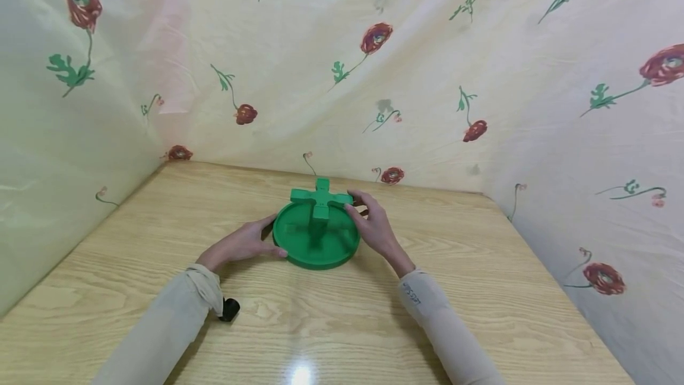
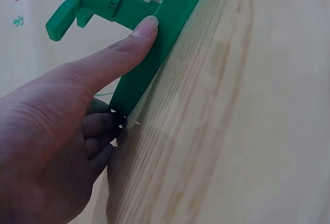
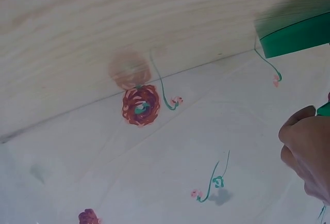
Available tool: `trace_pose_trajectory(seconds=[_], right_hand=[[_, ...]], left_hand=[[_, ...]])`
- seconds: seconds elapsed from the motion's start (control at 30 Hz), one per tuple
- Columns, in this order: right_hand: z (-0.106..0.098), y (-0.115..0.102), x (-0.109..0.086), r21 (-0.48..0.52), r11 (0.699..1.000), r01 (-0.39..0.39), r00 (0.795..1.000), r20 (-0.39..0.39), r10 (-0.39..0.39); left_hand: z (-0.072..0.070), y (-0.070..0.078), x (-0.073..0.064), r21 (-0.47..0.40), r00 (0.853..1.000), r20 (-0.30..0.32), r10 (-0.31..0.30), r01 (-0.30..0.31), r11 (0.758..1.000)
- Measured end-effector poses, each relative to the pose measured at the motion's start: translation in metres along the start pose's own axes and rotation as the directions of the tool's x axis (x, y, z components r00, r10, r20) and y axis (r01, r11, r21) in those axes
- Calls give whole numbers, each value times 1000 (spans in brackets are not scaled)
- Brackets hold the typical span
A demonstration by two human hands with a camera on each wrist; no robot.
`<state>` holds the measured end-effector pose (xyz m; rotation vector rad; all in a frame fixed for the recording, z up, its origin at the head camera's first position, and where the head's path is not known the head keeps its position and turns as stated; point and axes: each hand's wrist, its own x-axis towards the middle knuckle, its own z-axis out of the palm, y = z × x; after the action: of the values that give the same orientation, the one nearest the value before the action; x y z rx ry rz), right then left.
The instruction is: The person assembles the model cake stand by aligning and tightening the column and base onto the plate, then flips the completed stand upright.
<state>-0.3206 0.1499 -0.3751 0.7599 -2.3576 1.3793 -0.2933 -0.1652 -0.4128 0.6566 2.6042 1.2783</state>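
Note:
On the wooden table is a green round tray (image 1: pixel 299 252) with a raised rim. A green cross-shaped piece (image 1: pixel 322 197) stands over its middle on a short post. My left hand (image 1: pixel 246 243) holds the tray's left edge, the thumb (image 2: pixel 146 27) pressed on the outer rim and the other fingers round the far side. My right hand (image 1: pixel 375 227) pinches the right arm of the cross between thumb and fingers. In the right wrist view, the right hand (image 3: pixel 309 152) shows only partly at the right border, below the tray's rim (image 3: pixel 294 39).
The wooden table (image 1: pixel 481 290) reaches to a floral sheet (image 1: pixel 299 76) hanging behind and at both sides. A small black object (image 1: pixel 230 309) shows by the left sleeve cuff. Light glares off the tabletop near the front.

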Motion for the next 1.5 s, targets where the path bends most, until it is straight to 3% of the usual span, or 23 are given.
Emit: trace_pose_trajectory(seconds=[0.23,0.4,1.3,1.5], right_hand=[[-2,-13,-7,14,1000,6,1000,-21,-6],[0,-3,-9,17,999,29,999,-42,-28],[11,-15,-23,7,996,85,991,-104,-84],[14,-20,-27,26,994,109,991,-85,-106]], left_hand=[[0,0,-1,5,1000,-4,18,-17,1000],[0,1,-1,0,1000,-2,14,-14,1000],[1,-2,0,1,1000,2,21,-21,1000],[1,0,0,0,1000,-2,24,-24,1000]])
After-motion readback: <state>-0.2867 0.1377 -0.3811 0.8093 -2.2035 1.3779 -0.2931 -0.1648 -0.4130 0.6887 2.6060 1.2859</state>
